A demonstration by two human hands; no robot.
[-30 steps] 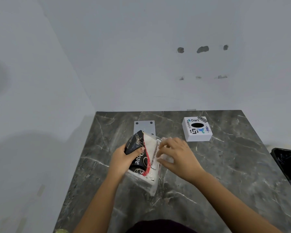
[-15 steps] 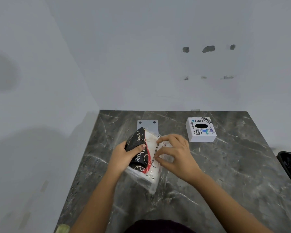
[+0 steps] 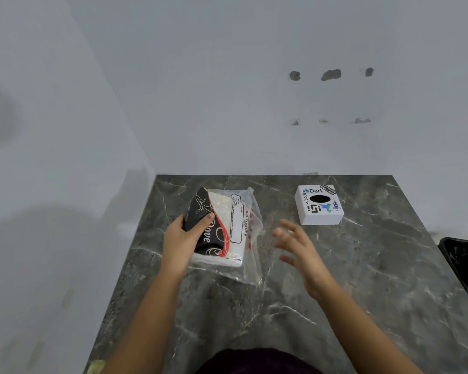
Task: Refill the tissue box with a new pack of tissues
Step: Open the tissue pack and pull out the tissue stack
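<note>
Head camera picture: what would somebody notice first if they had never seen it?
Probably the tissue pack in its black, red and white wrapper, near the middle of the dark marble table, with the left hand closed on its left edge. Next, the small white tissue box covered in stickers, at the far right of the table. The right hand hangs open between them, touching neither.

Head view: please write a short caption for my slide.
Left hand grips the tissue pack on the marble table; right hand hovers open beside the tissue box.
</note>
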